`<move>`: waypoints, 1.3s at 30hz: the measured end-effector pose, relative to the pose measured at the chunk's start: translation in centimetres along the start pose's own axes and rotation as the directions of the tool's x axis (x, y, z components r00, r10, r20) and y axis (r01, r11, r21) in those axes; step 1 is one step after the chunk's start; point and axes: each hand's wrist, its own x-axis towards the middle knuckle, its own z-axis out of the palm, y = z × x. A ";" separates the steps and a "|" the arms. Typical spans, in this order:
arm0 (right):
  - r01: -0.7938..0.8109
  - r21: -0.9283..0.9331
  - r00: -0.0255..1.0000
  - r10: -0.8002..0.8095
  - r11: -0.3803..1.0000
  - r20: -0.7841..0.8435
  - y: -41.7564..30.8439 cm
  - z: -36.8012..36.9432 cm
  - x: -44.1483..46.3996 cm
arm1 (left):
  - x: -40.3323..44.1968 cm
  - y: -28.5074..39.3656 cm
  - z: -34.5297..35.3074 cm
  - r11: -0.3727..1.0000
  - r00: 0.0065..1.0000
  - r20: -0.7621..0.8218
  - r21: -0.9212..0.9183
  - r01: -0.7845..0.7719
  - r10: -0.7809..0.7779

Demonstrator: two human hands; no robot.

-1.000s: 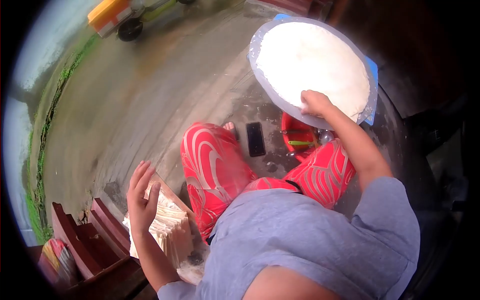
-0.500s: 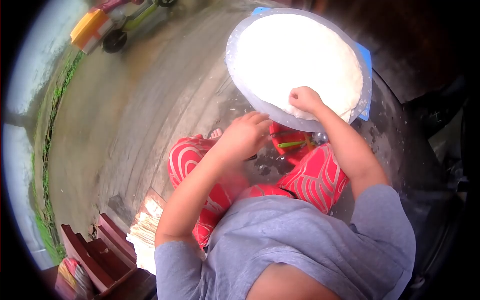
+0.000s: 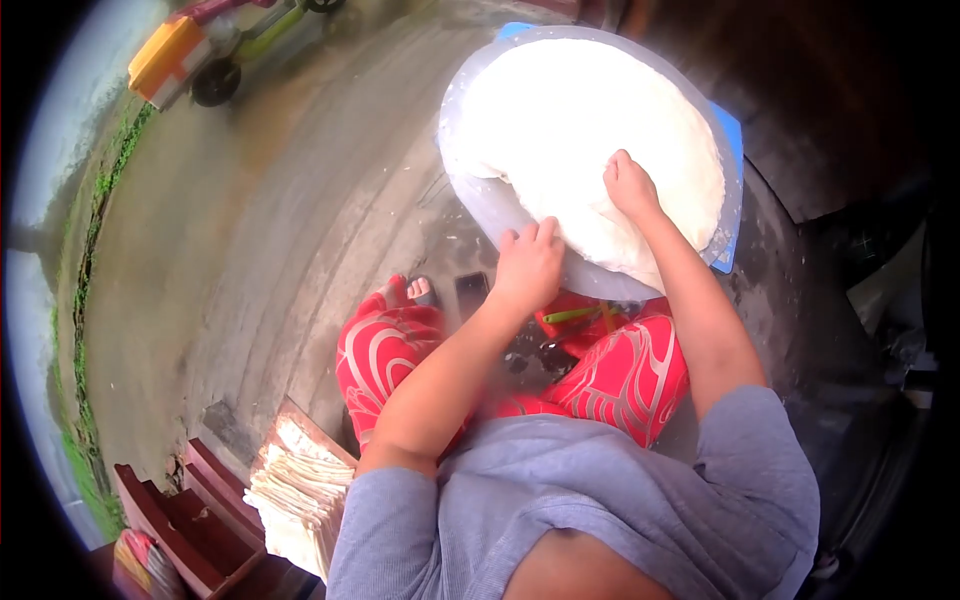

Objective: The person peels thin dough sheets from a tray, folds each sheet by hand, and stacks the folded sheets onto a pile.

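A broad sheet of white dough (image 3: 590,110), overexposed in places, lies on a round translucent tray (image 3: 465,195). My right hand (image 3: 632,187) is over the dough, fingers closed, with a raised fold of dough beside it. At the near rim of the tray, my left hand (image 3: 530,265) has its fingers apart, with the tips by the dough's near edge. Whether they touch the dough is hard to tell.
Blue material (image 3: 730,135) shows under the tray. Red items and a green handle (image 3: 568,315) are below it, near my knees. A dark phone-like slab (image 3: 471,290) lies by my foot. Stacked thin pale sheets (image 3: 300,490) stand at lower left beside dark-red wooden pieces (image 3: 205,530).
My right hand has moved away from me over the tray, and the dough's near-left edge has drawn back, baring tray surface. My left hand has come up to the rim.
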 end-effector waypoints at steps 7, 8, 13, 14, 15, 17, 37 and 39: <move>0.526 0.132 0.813 -0.542 0.840 0.212 -4.4 0.0 -2.3 | 1.1 0.7 1.8 0.953 0.951 -0.120 -0.145 0.267 -0.284; 0.515 0.114 0.800 -0.524 0.850 0.293 -3.9 0.5 -1.9 | 0.9 1.0 2.4 0.950 0.949 -0.117 -0.146 0.276 -0.294; 0.039 0.307 0.995 -0.066 0.951 0.077 -1.2 -0.1 2.3 | 1.1 1.3 1.6 0.959 0.956 -0.076 -0.004 0.283 -0.282; -0.083 0.394 0.997 0.076 0.915 0.034 0.4 -0.1 3.7 | 1.2 1.1 1.2 0.959 0.959 -0.018 -0.014 0.283 -0.283; -0.114 0.528 0.986 0.159 0.842 -0.040 1.9 0.4 4.9 | 1.3 1.0 1.3 0.959 0.959 -0.018 -0.017 0.282 -0.282; -0.271 0.658 0.941 0.336 0.702 0.028 4.0 0.1 6.3 | 1.5 0.7 1.6 0.951 0.952 -0.032 -0.058 0.303 -0.305; 0.269 0.188 0.961 -0.277 0.945 0.017 -1.9 0.5 13.7 | 2.2 0.8 1.7 0.955 0.946 -0.140 -0.089 0.282 -0.293; -0.123 0.538 0.982 0.022 0.834 0.189 1.2 -2.3 14.1 | 2.2 0.9 1.6 0.958 0.950 -0.133 -0.088 0.274 -0.284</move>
